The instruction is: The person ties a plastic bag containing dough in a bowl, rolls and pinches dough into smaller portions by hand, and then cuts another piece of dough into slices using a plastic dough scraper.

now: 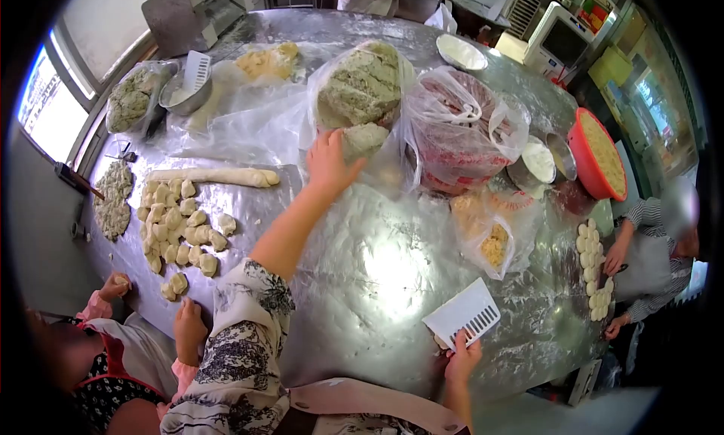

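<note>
My left hand (329, 163) reaches to the top middle of the metal table and lies on a smaller lump of greenish dough (363, 139). Right behind that lump is a large mass of the same dough (358, 84) on clear plastic. Its fingers look curled at the lump's left and front edge. Near the front edge, my right hand (461, 357) grips a white slotted scraper (466, 314), holding it by its lower edge. A little pale material shows under the scraper's left side.
Left on the metal table (339, 284) are dough pieces (173, 224) and a dough roll (215, 176). A bagged bundle (464, 126), flour bowl (538, 161) and red basin (599, 152) stand right. Co-workers are at left, right and the far side.
</note>
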Tool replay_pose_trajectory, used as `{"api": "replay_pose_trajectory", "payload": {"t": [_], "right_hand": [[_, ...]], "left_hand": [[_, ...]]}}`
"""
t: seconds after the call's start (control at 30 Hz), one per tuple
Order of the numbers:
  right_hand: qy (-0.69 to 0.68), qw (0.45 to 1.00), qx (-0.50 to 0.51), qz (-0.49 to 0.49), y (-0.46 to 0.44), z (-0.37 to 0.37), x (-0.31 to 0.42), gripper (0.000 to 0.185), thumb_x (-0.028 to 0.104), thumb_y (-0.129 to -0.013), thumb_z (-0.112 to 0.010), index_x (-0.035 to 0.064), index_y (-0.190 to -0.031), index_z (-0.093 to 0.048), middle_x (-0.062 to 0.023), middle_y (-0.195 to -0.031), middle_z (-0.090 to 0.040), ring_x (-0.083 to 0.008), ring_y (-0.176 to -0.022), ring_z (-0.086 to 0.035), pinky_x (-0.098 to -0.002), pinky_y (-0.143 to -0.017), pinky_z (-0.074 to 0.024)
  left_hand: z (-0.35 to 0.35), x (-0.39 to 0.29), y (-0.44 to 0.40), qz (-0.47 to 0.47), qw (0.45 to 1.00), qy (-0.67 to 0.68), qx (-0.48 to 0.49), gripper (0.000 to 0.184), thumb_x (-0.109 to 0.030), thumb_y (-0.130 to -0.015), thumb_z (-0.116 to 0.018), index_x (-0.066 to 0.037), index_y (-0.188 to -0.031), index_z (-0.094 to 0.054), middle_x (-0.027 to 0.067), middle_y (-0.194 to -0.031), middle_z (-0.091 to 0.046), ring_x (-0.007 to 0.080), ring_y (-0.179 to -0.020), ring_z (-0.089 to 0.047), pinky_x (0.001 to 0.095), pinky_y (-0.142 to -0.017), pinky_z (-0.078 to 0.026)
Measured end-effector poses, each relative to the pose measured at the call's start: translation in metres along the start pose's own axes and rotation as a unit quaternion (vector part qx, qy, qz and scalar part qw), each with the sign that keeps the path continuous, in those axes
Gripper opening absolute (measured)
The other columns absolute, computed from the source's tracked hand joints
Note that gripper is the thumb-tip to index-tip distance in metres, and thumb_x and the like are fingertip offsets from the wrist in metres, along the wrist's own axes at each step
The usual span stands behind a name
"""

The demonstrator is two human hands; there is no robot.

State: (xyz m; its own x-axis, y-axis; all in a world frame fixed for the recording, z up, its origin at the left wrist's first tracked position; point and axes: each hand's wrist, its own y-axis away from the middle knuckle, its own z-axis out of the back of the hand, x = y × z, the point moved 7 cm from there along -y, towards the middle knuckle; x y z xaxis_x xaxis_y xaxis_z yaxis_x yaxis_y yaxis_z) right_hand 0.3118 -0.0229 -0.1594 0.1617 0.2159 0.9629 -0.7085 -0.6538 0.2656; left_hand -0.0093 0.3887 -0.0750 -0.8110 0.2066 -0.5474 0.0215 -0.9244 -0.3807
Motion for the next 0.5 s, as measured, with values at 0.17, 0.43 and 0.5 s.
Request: {"api": "replay_pose_trajectory", "payload": {"t": [0.17, 0.43, 0.5], "right_hand": [[0.03, 0.999, -0.017, -0.004, 0.003, 0.0, 0.005, 0.013, 0.015, -0.097, -0.063, 0.0039, -0.103, -0.062, -0.0002, -0.082, -0.063, -0.0041, -0.058, -0.051, -0.0198, -0.043, -0.0354], [0.033, 0.999, -0.011, 0.001, 0.002, 0.002, -0.001, 0.014, 0.01, -0.095, -0.063, 0.0016, -0.106, -0.06, -0.0017, -0.085, -0.063, -0.005, -0.055, -0.05, -0.0211, -0.044, -0.0397], [0.038, 0.999, -0.02, 0.006, 0.004, 0.0, 0.002, 0.012, 0.012, -0.095, -0.064, 0.003, -0.103, -0.061, -0.0013, -0.083, -0.063, -0.0047, -0.056, -0.051, -0.0206, -0.044, -0.0381]], "left_hand": [[-0.011, -0.003, -0.012, 0.039, 0.996, -0.037, 0.077, 0.083, -0.044, -0.069, -0.081, -0.004, -0.134, -0.049, 0.0184, -0.132, -0.054, 0.0356, -0.125, -0.05, 0.0483, -0.106, -0.036], [-0.017, -0.002, -0.031, 0.059, 0.989, -0.053, 0.121, 0.085, -0.04, -0.061, -0.087, -0.002, -0.126, -0.047, 0.0192, -0.125, -0.058, 0.035, -0.12, -0.054, 0.0495, -0.1, -0.039], [-0.019, -0.001, -0.033, 0.051, 0.99, -0.046, 0.123, 0.085, -0.04, -0.06, -0.088, -0.001, -0.124, -0.046, 0.0207, -0.122, -0.059, 0.036, -0.117, -0.056, 0.0496, -0.099, -0.04]]}}
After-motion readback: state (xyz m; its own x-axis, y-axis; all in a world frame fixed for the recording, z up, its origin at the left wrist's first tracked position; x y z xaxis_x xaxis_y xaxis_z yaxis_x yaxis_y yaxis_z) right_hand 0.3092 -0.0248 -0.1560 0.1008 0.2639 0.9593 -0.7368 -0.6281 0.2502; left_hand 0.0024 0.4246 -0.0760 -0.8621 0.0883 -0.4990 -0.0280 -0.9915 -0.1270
